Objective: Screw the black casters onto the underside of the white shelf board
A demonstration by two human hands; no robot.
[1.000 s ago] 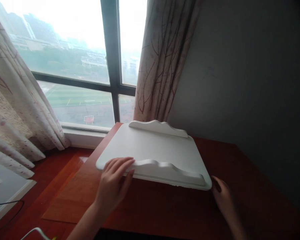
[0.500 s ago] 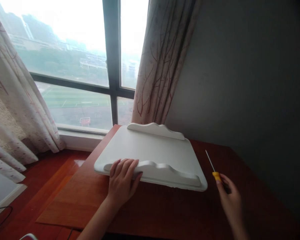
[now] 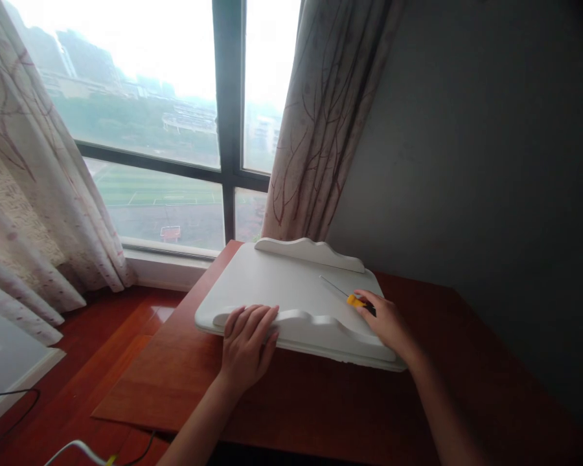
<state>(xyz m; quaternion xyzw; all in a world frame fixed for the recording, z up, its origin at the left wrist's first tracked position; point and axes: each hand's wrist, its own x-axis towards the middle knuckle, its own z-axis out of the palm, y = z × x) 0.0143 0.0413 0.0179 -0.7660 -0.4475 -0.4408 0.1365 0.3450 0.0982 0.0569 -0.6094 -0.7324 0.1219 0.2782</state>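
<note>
A white panel (image 3: 282, 278) with rounded corners lies on the brown table. Two white wavy-edged boards stand up from it, the far board (image 3: 311, 252) along its back and the near board (image 3: 330, 331) along its front. My left hand (image 3: 247, 346) is closed over the left part of the near board, fingers on top and thumb at the front. My right hand (image 3: 381, 317) grips a screwdriver (image 3: 354, 301) with a yellow and black handle. Its thin metal shaft points to the upper left over the panel; whether the tip touches the surface I cannot tell.
The reddish-brown table (image 3: 175, 375) extends around the panel. Behind it are a window (image 3: 140, 188) and a patterned curtain (image 3: 311, 142); a grey wall (image 3: 466, 162) rises at the right. A white cable (image 3: 72, 445) and a dark cord show at the lower left.
My right hand has carried the screwdriver leftward from beside the panel to over it. My left hand keeps its hold on the near board. The view has shifted slightly.
</note>
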